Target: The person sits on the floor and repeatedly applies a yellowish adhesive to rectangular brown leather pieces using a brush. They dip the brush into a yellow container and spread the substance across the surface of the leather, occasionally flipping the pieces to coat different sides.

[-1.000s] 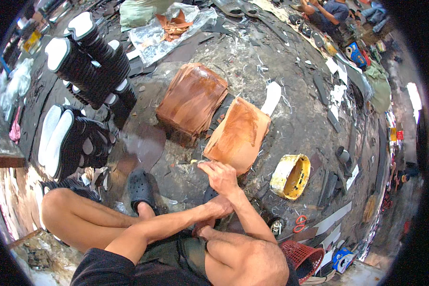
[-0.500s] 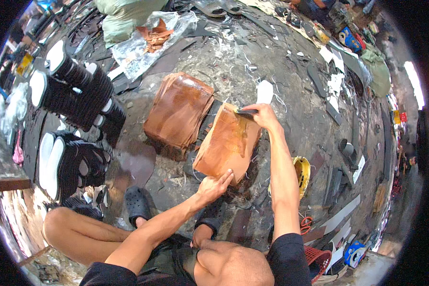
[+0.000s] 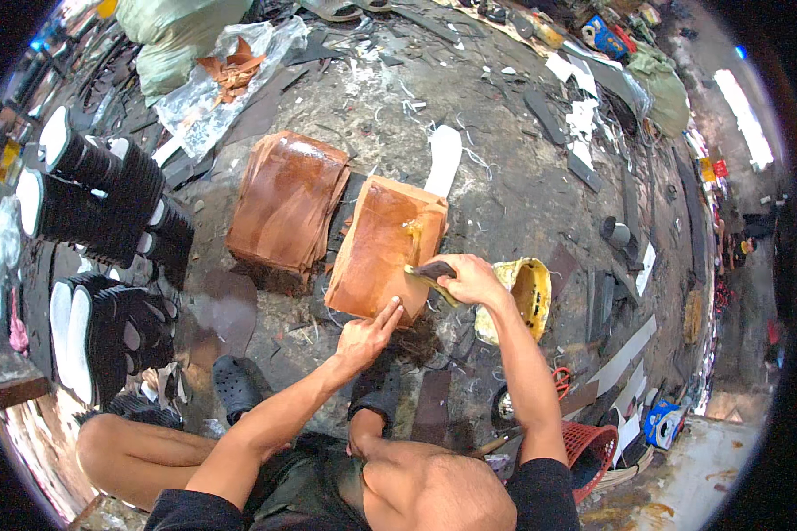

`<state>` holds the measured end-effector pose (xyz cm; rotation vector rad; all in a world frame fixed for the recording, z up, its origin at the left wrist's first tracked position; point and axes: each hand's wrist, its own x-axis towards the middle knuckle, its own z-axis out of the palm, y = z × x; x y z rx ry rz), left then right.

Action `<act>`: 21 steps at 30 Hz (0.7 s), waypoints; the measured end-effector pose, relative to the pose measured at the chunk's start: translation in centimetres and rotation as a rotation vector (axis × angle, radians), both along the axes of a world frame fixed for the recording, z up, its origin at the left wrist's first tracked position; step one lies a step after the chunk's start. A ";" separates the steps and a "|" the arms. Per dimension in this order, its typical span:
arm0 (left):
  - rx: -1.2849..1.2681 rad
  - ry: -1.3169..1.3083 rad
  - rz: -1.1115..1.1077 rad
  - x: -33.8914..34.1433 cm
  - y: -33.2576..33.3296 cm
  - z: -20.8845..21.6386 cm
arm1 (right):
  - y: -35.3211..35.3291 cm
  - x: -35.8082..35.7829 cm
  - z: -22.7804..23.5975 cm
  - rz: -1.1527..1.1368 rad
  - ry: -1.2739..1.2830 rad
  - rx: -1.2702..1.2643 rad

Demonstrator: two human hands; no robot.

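Before me lies a stack of brown leather-like sheets (image 3: 372, 252), its top sheet partly coated with shiny amber glue. My left hand (image 3: 367, 341) rests stretched fingertips on that sheet's near edge, holding nothing. My right hand (image 3: 474, 281) grips a dark glue spreader (image 3: 430, 272) with a yellow, glue-smeared edge, held over the right side of the same sheet. A second stack of brown sheets (image 3: 288, 199), glossy on top, sits to the left. Beside my right wrist stands a yellow-crusted glue pot (image 3: 533, 296), partly hidden by the forearm.
A white sole-shaped piece (image 3: 443, 159) lies beyond the near stack. Piles of black soles with white tops (image 3: 88, 203) stand at left. A clear plastic bag with brown scraps (image 3: 230, 75) lies far left. A red basket (image 3: 589, 451) is near my right elbow. Offcuts litter the floor.
My right hand with the spreader has come from the sheet's far edge toward me, down its right side. My left hand stays on the near edge. The whole view has shifted, showing more of the pot.
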<state>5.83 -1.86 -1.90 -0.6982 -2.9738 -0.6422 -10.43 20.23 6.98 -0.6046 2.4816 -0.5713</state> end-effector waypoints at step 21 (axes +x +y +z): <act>0.522 -0.016 0.204 -1.0 -4.0 1.6 | -1.6 9.4 -1.6 -0.216 0.285 -0.170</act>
